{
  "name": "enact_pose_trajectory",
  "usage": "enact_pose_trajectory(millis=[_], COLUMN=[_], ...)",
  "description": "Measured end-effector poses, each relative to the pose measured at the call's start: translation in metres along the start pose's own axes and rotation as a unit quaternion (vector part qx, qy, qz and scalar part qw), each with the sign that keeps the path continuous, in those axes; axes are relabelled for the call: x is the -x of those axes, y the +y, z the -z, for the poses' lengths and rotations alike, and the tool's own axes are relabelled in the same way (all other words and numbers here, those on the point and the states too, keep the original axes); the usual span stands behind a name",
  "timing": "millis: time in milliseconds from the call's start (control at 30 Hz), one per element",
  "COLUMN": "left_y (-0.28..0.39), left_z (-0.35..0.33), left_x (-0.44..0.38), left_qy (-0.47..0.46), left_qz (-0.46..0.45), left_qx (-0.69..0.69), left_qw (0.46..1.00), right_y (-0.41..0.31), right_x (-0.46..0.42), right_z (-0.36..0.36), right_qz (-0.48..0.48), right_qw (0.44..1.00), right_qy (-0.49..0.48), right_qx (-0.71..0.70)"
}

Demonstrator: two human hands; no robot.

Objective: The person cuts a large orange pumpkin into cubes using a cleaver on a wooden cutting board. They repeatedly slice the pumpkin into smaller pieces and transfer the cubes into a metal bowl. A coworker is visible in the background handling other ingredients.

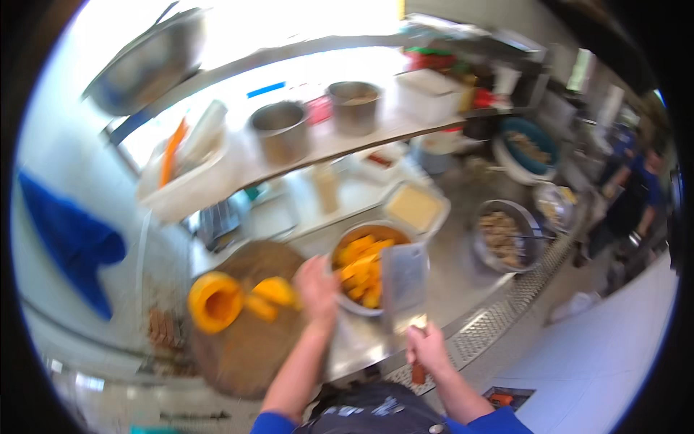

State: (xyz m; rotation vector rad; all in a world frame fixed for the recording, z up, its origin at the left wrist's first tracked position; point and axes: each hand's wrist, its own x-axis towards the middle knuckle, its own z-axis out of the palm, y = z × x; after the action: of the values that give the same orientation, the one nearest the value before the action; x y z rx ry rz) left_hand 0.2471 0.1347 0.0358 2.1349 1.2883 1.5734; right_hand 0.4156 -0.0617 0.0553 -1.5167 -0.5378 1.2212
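My right hand [425, 347] grips the handle of a cleaver [404, 276], its broad blade raised in front of the bowl's right side. My left hand [315, 287] is blurred at the left rim of a round metal bowl [347, 307]; whether its fingers hold anything is unclear. Cut orange pumpkin chunks [362, 268] fill much of that bowl. On the round wooden chopping block [244, 347], left of my left hand, lies a hollowed pumpkin piece [216, 302]. Smaller pumpkin pieces [269, 295] rest beside it.
A shelf [325, 160] above the counter carries metal pots [279, 133] and a white plastic bin [190, 184]. Behind the bowl sits a tub with pale yellow contents [415, 206]. A metal bowl of chopped food [501, 238] stands right. Another person [631, 195] is at far right.
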Motion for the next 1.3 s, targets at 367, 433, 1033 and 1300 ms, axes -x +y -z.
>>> enact_pose_trajectory(millis=[367, 433, 1033, 1300], left_y=[-0.105, -0.110, -0.065, -0.039], left_z=[0.160, 0.162, 0.235, 0.223], left_x=[0.009, -0.005, 0.155, 0.174], left_qy=[-0.357, -0.464, -0.087, -0.069], left_qz=[-0.087, -0.139, 0.231, 0.228], left_qx=[-0.343, -0.407, -0.215, -0.177], left_qw=[0.864, 0.774, 0.945, 0.955], right_y=[0.001, -0.001, -0.005, -0.014], right_x=[0.009, 0.011, 0.028, 0.018], right_z=[-0.014, -0.024, -0.166, -0.236], right_qz=[0.043, 0.046, 0.375, 0.417], right_qw=[0.996, 0.993, 0.776, 0.631], right_qy=[-0.074, -0.105, -0.285, -0.339], right_qx=[-0.022, -0.008, 0.419, 0.559])
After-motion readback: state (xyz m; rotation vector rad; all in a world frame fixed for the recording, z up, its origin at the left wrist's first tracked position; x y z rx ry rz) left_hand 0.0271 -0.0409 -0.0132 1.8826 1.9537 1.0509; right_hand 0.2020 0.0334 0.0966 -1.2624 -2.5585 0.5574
